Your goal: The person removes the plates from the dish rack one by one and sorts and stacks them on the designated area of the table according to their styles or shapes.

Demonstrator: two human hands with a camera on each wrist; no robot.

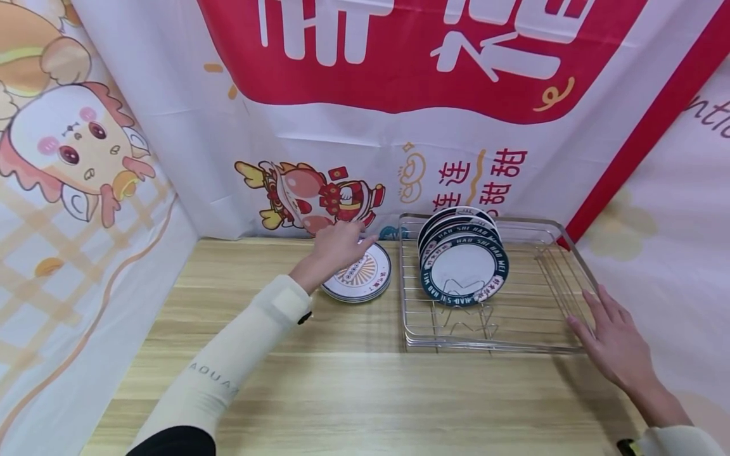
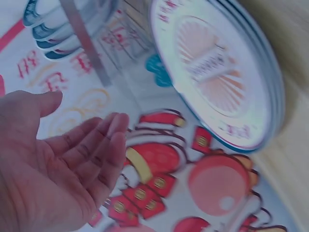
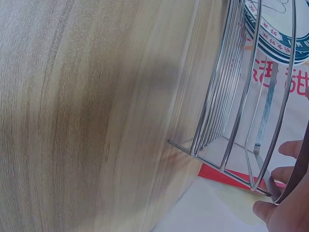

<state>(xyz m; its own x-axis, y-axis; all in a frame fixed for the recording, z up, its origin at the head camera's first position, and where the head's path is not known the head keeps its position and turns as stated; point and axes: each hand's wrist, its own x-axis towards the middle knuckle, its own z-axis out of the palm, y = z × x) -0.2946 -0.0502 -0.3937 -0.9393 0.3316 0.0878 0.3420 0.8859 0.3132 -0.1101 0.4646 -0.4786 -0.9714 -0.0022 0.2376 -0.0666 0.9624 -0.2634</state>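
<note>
Beside the rack lies a stack of small white plates (image 1: 365,278) with dark rims and an orange ray print. My left hand (image 1: 336,250) is over its upper left part in the head view. The left wrist view shows that hand (image 2: 72,164) with bent, relaxed fingers and a bare palm, apart from the plates (image 2: 212,72). Several green-rimmed plates (image 1: 464,272) stand tilted in the left part of a wire rack (image 1: 496,347). My right hand (image 1: 621,345) rests at the rack's right rim, fingers loosely extended; its fingertips show by the metal rim (image 3: 301,164) in the right wrist view.
The wooden tabletop (image 1: 342,392) extends in front of the plates and the rack. A printed cloth (image 1: 319,133) hangs behind them, with more printed cloth (image 1: 51,266) along the left side and to the right.
</note>
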